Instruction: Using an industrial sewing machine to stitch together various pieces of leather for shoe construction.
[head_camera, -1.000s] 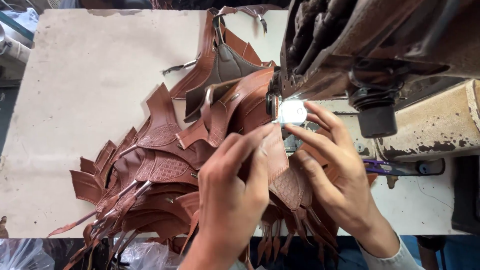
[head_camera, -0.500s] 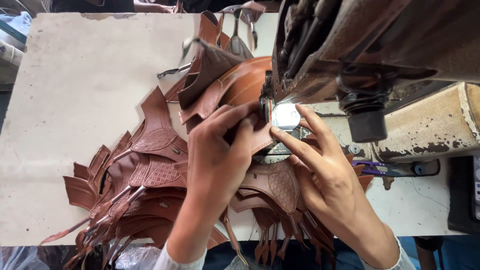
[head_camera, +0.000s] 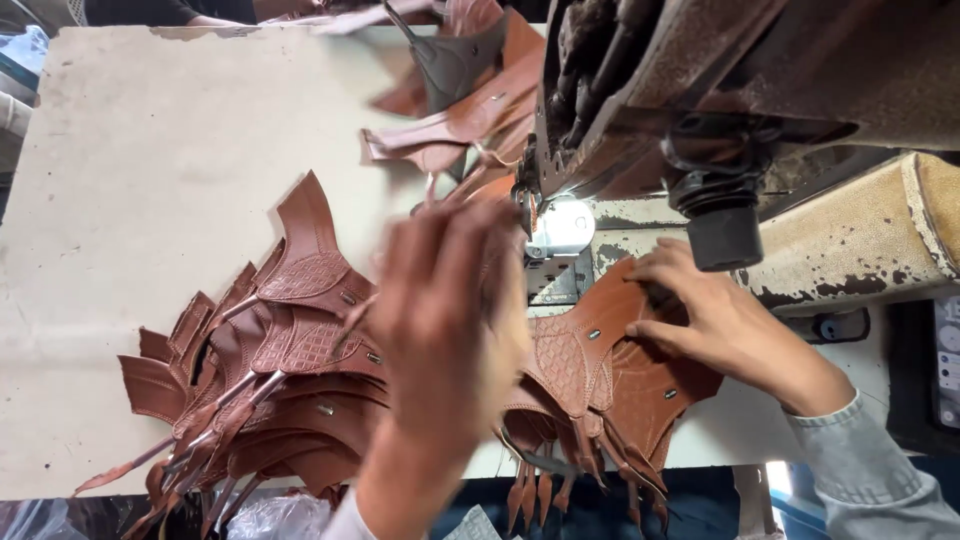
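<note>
My left hand (head_camera: 450, 320) is a blur in mid-air, left of the sewing machine's needle area (head_camera: 527, 215). I cannot tell whether it holds anything. My right hand (head_camera: 720, 320) lies flat, fingers spread, on a brown embossed leather piece (head_camera: 590, 365) to the right of the needle. Several leather pieces are stacked under it, their pointed strap ends hanging over the table's front edge. A larger pile of the same brown leather pieces (head_camera: 290, 380) fans out at the left, near my left hand.
The worn sewing machine head (head_camera: 720, 110) fills the upper right, with a small bright lamp (head_camera: 562, 225) by the needle. More brown leather pieces (head_camera: 470, 100) lie behind the needle. They rest on a pale table (head_camera: 150, 180). Plastic bags (head_camera: 270, 515) sit below the front edge.
Both hands have left the needle. My left hand swings away to the left and blurs. My right hand has settled on the stack at the right. The sewn pieces now lie further back.
</note>
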